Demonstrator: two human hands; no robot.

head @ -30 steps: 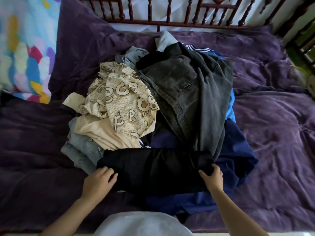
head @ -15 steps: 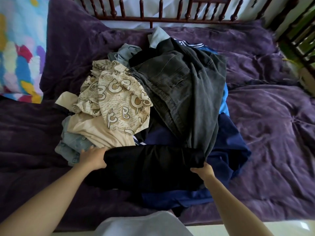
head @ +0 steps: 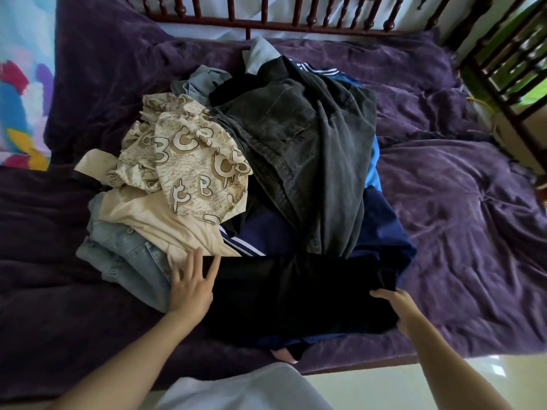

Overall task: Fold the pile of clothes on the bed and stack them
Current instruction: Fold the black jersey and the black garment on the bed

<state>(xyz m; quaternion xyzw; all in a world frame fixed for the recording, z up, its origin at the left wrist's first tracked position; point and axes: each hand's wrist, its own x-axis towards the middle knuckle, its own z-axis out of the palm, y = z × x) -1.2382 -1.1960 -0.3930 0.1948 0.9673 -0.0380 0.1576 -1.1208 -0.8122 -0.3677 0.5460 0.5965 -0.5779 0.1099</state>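
Note:
A folded black garment (head: 299,294) lies across the near side of the clothes pile. My left hand (head: 191,287) lies flat with spread fingers on its left end, fingertips reaching the cream shirt (head: 154,223). My right hand (head: 401,310) holds the garment's right end, fingers curled around the edge. Behind it the pile holds dark grey jeans (head: 310,149), a beige letter-print shirt (head: 189,161), light blue denim (head: 124,253) and a navy garment (head: 381,232).
The purple bedspread (head: 461,208) covers the bed, with open room right of the pile. A dark wooden headboard rail (head: 266,19) runs along the back. A colourful pillow (head: 20,99) sits at the far left. The floor (head: 370,380) shows below the bed's near edge.
My left hand went from gripping the black garment's left end to lying flat with fingers spread. My right hand stays on the right end. The view has shifted slightly.

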